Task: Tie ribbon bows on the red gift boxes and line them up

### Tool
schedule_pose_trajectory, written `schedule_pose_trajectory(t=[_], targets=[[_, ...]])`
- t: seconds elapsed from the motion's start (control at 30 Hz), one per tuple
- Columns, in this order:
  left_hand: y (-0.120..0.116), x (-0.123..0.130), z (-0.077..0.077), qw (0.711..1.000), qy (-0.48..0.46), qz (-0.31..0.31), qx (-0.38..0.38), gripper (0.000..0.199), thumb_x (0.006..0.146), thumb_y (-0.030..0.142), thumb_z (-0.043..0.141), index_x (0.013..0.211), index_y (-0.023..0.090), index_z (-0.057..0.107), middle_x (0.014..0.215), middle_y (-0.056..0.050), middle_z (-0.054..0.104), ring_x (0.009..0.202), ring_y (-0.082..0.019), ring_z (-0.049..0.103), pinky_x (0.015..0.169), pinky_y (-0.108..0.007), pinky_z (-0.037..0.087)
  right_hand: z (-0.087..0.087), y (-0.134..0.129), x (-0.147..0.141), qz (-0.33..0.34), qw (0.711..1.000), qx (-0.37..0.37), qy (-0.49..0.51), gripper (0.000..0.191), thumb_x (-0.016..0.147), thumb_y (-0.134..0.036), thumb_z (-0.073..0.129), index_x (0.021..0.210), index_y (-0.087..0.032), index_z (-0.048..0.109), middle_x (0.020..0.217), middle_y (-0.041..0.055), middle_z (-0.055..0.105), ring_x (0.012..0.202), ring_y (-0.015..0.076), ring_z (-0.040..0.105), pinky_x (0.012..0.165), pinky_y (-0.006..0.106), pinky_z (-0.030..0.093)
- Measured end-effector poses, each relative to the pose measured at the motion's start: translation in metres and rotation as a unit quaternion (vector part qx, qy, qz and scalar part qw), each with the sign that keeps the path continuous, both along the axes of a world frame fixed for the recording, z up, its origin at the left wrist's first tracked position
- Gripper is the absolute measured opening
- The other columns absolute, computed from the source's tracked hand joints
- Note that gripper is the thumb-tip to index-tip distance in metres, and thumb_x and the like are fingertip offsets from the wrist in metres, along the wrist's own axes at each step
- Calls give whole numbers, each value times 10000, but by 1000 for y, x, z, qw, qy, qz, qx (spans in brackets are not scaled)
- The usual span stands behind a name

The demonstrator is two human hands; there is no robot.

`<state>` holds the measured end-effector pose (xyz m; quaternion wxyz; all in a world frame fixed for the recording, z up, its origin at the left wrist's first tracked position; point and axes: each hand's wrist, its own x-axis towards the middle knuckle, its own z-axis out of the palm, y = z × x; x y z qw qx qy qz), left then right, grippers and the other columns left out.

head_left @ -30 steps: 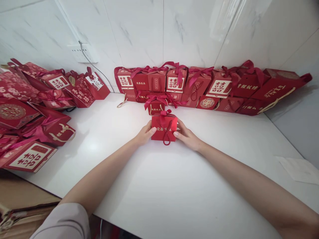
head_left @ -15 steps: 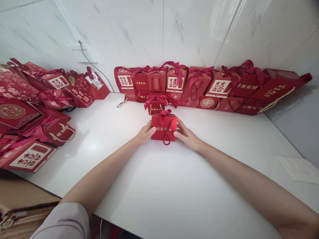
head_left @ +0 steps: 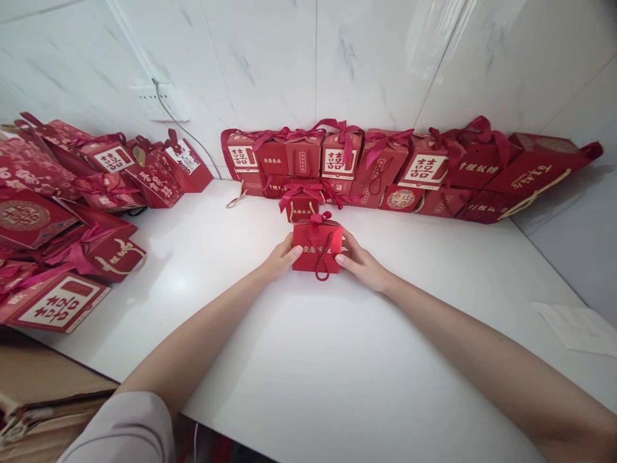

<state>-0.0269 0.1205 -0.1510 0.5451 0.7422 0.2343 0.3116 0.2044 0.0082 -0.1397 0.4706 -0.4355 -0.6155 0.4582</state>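
Note:
Between my two hands is a small red gift box (head_left: 308, 258) with gold characters, a twisted red cord handle hanging down its front and a red bow on top. My left hand (head_left: 283, 257) grips its left side, the thumb on the front face. On the right side my right hand (head_left: 359, 262) holds it the same way, thumb at the front edge. The fingertips behind the box are partly hidden. Just behind it stands another red box (head_left: 302, 211) with a pink-red ribbon and a pale cord handle.
Two stacked layers of red boxes (head_left: 340, 157) line the tiled wall. A heap of red boxes (head_left: 62, 302) covers the left of the white table (head_left: 308, 373). A pale sheet (head_left: 576, 328) lies at the right; a cardboard box (head_left: 53, 373) is at lower left.

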Motion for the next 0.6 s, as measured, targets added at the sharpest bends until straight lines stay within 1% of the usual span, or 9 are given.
schedule_pose_trajectory(t=[0.1,0.17,0.27,0.3,0.37,0.43,0.47,0.53,0.6], targets=[[-1,1,2,1000,0,-13,6,684,853,642,526,1336,158,495,1293,-154,605,1224,-317,545,998,-435,445,-2,0,-1,1,1000,4,-5,802,881,-581,573,1529,-321,180,1380,128,492,873,198,645,832,425,548],[-5,5,6,1000,-14,10,21,621,872,605,530,1311,166,522,1308,-150,593,1227,-302,544,1004,-422,450,-3,0,-2,-29,999,15,-3,857,860,-574,608,1537,-326,145,1376,131,488,835,188,642,796,412,561],[-20,15,15,990,-67,113,49,550,894,530,552,1318,181,525,1356,-142,552,1232,-278,541,1020,-405,453,-4,1,-7,-160,985,58,13,983,812,-539,686,1545,-323,66,1366,138,474,754,167,618,733,387,570],[-26,19,18,987,-83,128,50,553,899,517,551,1341,189,505,1371,-142,537,1237,-275,537,1018,-406,458,-4,1,-9,-203,976,74,16,973,813,-526,689,1542,-316,81,1353,134,479,741,162,611,738,387,568],[-37,25,23,990,-96,95,41,611,881,515,581,1391,206,450,1395,-149,508,1268,-287,514,1003,-413,479,-4,2,-12,-245,965,89,17,852,832,-511,669,1514,-301,204,1329,123,494,753,167,612,764,390,565],[-45,27,25,994,-85,51,42,740,788,502,704,1408,213,422,1399,-156,495,1309,-312,476,999,-422,490,-3,1,-15,-232,969,86,10,717,836,-503,663,1444,-283,351,1315,117,508,782,179,625,762,387,563],[-46,27,26,995,-75,47,46,806,729,479,768,1405,212,420,1395,-158,495,1326,-324,456,1005,-428,489,-3,0,-16,-219,972,85,5,673,833,-497,668,1409,-276,399,1312,114,513,785,180,628,752,380,562],[-45,26,25,994,-59,74,47,853,656,436,833,1377,204,441,1370,-157,515,1318,-338,459,1011,-441,487,0,-3,-19,-201,976,89,0,662,834,-482,672,1401,-284,394,1310,106,519,733,159,613,701,357,553],[-40,24,24,990,-58,129,14,819,679,446,815,1366,212,436,1332,-147,550,1238,-325,532,967,-430,514,3,-6,-21,-203,974,99,2,693,839,-470,670,1418,-306,327,1297,96,517,647,126,564,630,325,529]])
